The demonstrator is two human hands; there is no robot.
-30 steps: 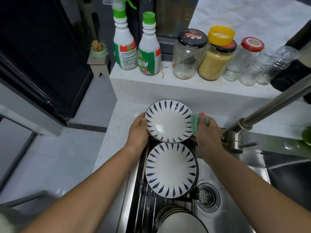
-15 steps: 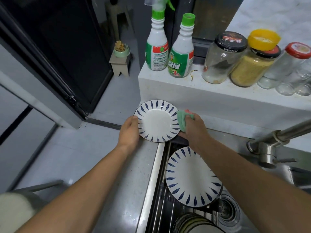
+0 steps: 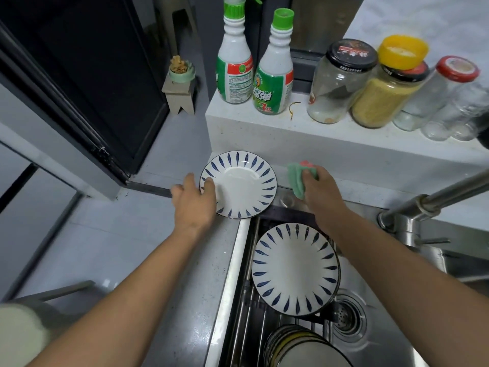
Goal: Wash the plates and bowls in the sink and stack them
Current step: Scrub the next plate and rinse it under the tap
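A white plate with blue leaf marks (image 3: 242,184) lies on the counter corner, left of the sink. My left hand (image 3: 194,201) grips its left rim, thumb on the plate's face. My right hand (image 3: 318,188) holds a green and red cloth (image 3: 297,178) just right of that plate, apart from it. A second plate of the same pattern (image 3: 293,268) rests on the wire rack (image 3: 248,313) inside the sink (image 3: 412,345). Several more dishes (image 3: 299,348) stand in the rack at the bottom edge.
Two green-capped cleaner bottles (image 3: 254,67) and several jars (image 3: 375,83) stand on the raised ledge behind the counter. The steel tap (image 3: 428,205) reaches in from the right. The sink drain (image 3: 349,319) lies right of the rack. A small stool (image 3: 180,88) stands on the floor at left.
The plate has moved left from over the sink to the counter corner. My right hand with the cloth has come off its rim. The view has shifted left.
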